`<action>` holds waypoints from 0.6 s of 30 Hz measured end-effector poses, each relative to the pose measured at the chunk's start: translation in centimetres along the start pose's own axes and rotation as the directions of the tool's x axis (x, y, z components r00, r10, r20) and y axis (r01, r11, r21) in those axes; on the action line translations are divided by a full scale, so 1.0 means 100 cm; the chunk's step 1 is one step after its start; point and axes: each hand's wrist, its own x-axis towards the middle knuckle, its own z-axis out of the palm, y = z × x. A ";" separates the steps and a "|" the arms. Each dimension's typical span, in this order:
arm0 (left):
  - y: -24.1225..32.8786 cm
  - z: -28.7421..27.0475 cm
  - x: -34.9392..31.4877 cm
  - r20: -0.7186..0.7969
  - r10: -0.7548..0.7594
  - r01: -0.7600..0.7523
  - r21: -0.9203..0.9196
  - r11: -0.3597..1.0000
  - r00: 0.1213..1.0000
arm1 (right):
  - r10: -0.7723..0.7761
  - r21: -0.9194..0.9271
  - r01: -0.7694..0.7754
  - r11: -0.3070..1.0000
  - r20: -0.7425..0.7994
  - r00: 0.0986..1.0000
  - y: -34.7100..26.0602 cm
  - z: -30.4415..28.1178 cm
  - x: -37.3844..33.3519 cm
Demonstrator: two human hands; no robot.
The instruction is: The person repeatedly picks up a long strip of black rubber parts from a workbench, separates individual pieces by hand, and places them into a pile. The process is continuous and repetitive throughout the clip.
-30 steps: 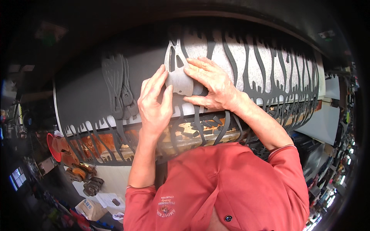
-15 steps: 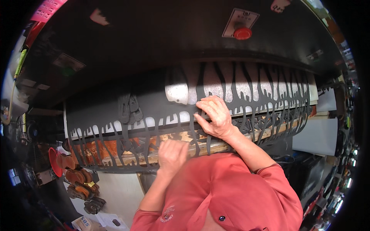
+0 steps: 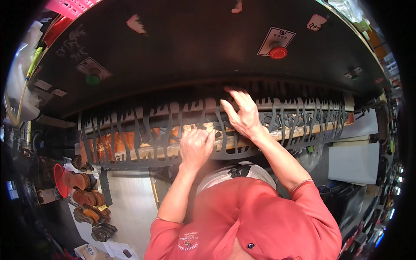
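A dark, flexible sheet (image 3: 138, 130) with long cut-out openings lies across the bench and droops over its front edge, leaving thin strips between the openings. My left hand (image 3: 196, 148) is closed with curled fingers at the front part of the sheet, beside a strip; its fingertips are hidden. Farther back and to the right, my right hand (image 3: 245, 113) rests on the sheet with fingers spread, the foremost ones in the shadow under a black machine beam. Through the openings show a worn wooden ledge (image 3: 171, 152) and loose dark offcuts (image 3: 299, 120).
The black machine beam (image 3: 186, 47) spans the back, with a red button (image 3: 278, 53) and a green button (image 3: 92, 78). Brown and black sole-like stacks (image 3: 89, 198) stand at the left, by a red round dish (image 3: 61, 180). White boards (image 3: 353, 162) lean at the right.
The sheet has slid away from me, deeper under the black beam, and its front edge hangs farther from my body. My left hand has moved forward with it; my right hand stays on the sheet.
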 end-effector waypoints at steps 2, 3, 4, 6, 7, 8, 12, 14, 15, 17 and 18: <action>-0.001 0.001 -0.001 0.002 0.008 -0.008 -0.007 1.000 1.000 | 0.063 -0.031 -0.064 0.997 -0.029 0.998 -0.004 0.018 0.003; -0.002 0.000 -0.001 0.005 0.009 -0.009 -0.016 1.000 1.000 | 0.110 -0.099 -0.113 0.989 -0.042 0.993 -0.005 0.027 0.005; -0.002 0.000 -0.001 0.003 0.004 -0.004 -0.026 1.000 1.000 | 0.156 -0.166 -0.163 0.973 -0.056 0.986 -0.006 0.035 0.008; -0.002 -0.002 -0.001 -0.004 0.022 -0.022 -0.028 0.999 1.000 | 0.191 -0.266 -0.210 0.941 -0.095 0.977 -0.007 0.048 0.011; -0.002 -0.002 0.000 0.015 0.017 -0.017 -0.035 0.999 1.000 | 0.147 -0.289 -0.169 0.942 -0.097 0.984 -0.006 0.051 0.011; -0.002 -0.001 0.000 0.010 0.023 -0.023 -0.031 0.999 1.000 | 0.102 -0.318 -0.122 0.940 -0.078 0.992 -0.005 0.054 0.012; -0.004 0.002 0.000 -0.026 0.043 -0.043 -0.028 0.999 0.999 | 0.090 -0.292 -0.116 0.949 -0.100 0.991 -0.004 0.056 0.009; -0.006 0.003 0.000 -0.051 0.068 -0.069 -0.018 0.997 0.996 | 0.103 -0.286 -0.128 0.949 -0.102 0.989 -0.004 0.058 0.008; -0.006 0.003 0.000 -0.051 0.081 -0.081 -0.008 0.997 0.995 | 0.071 -0.288 -0.103 0.952 -0.119 0.990 -0.005 0.059 0.008; -0.006 0.002 0.001 -0.046 0.087 -0.087 0.009 0.996 0.995 | 0.139 -0.315 -0.164 0.935 -0.098 0.985 -0.007 0.061 0.008; -0.006 0.001 0.001 -0.041 0.082 -0.081 0.011 0.997 0.996 | 0.161 -0.336 -0.186 0.923 -0.099 0.982 -0.007 0.062 0.009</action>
